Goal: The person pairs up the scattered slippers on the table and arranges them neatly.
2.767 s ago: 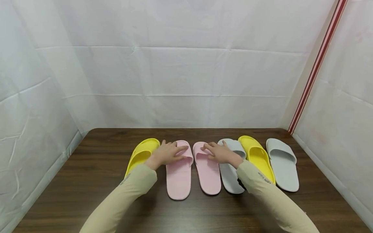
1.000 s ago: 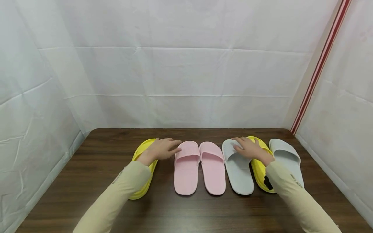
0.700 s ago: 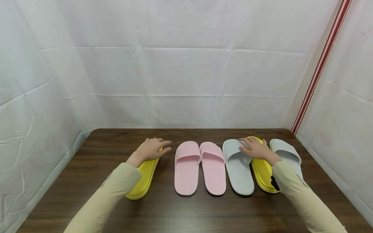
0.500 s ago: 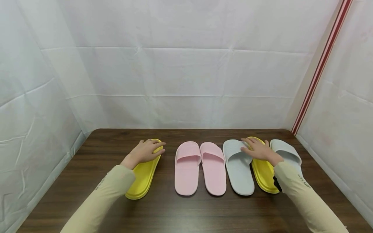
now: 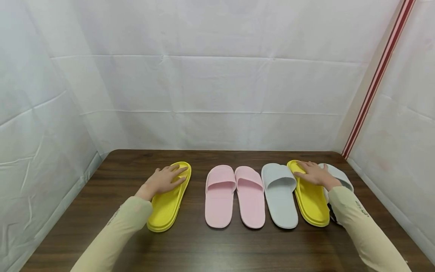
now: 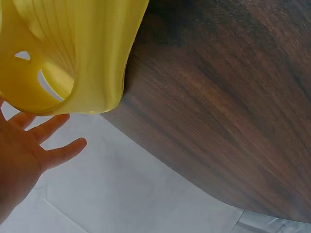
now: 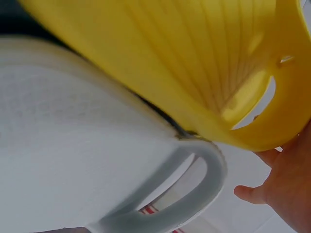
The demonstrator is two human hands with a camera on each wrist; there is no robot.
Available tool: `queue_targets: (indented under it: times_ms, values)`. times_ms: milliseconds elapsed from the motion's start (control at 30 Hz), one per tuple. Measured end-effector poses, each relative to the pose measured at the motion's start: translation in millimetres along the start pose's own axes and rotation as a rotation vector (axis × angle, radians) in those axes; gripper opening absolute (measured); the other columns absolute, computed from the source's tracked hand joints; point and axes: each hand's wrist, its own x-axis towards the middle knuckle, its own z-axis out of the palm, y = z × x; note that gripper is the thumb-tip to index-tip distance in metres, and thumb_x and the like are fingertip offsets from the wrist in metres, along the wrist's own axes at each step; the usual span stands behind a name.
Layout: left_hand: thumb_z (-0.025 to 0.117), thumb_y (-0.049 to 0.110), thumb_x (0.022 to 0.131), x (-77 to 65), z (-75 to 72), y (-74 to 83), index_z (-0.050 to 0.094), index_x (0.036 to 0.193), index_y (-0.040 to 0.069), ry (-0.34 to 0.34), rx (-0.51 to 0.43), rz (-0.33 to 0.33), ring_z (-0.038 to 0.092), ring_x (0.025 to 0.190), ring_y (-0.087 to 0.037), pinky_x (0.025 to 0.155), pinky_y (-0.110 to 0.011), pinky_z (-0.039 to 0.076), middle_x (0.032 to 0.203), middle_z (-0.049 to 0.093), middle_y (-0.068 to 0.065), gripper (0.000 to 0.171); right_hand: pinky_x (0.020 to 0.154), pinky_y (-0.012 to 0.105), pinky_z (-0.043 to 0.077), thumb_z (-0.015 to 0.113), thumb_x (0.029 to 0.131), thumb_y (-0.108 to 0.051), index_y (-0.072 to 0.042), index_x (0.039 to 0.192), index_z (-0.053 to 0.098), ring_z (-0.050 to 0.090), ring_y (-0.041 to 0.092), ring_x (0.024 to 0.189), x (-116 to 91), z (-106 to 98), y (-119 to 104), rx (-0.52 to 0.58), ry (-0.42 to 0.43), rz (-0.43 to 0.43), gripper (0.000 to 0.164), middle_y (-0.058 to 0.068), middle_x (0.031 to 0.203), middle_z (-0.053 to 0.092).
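Note:
In the head view my left hand [image 5: 164, 180] lies over the toe strap of the left yellow slipper [image 5: 164, 211], its fingers spread. The left wrist view shows that slipper's strap opening [image 6: 43, 58] with straight fingers [image 6: 51, 127] at its edge. My right hand [image 5: 313, 174] is over the strap of the other yellow slipper [image 5: 310, 206], fingers fanned out. Between the yellow slippers lie a left pink slipper [image 5: 218, 207], a right pink slipper [image 5: 251, 207] and a light grey slipper [image 5: 282, 206]. My right hand and sleeve partly hide a second grey slipper [image 5: 341, 175].
The slippers stand in one row, toes away from me, on a dark brown wooden table [image 5: 217, 249]. White sheeting [image 5: 217, 87] hangs behind it and on both sides. A red-striped band [image 5: 377, 79] runs down the back right corner.
My hands have left the pink slippers, which now lie closer together and further right. The left hand has moved left to the yellow slipper; the right has moved right past the grey one.

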Motion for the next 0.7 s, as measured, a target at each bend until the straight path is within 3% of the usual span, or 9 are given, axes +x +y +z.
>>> queue_targets:
  times_ms: [433,700]
  values:
    - [0.036,0.053,0.09,-1.0,4.9,-4.3,0.034,0.138,0.023,0.006,-0.019,-0.017,0.027,0.13,-0.042,0.097,-0.068,0.017,0.145,0.026,-0.018,0.057,0.087,0.077,0.002,0.031,0.085,-0.065,-0.008,0.142,0.019,0.021,0.052,0.126,-1,-3,10,0.067,-0.104,0.025,0.082,0.03,0.141,0.023]
    - [0.034,0.057,0.089,-2.6,8.9,-7.7,0.034,0.138,0.023,0.009,-0.02,-0.023,0.027,0.131,-0.041,0.097,-0.067,0.019,0.144,0.026,-0.02,0.059,0.086,0.076,0.013,0.037,0.084,-0.063,-0.012,0.135,0.032,0.034,0.048,0.12,-1,3,18,0.07,-0.005,-0.018,0.073,0.028,0.132,0.04]
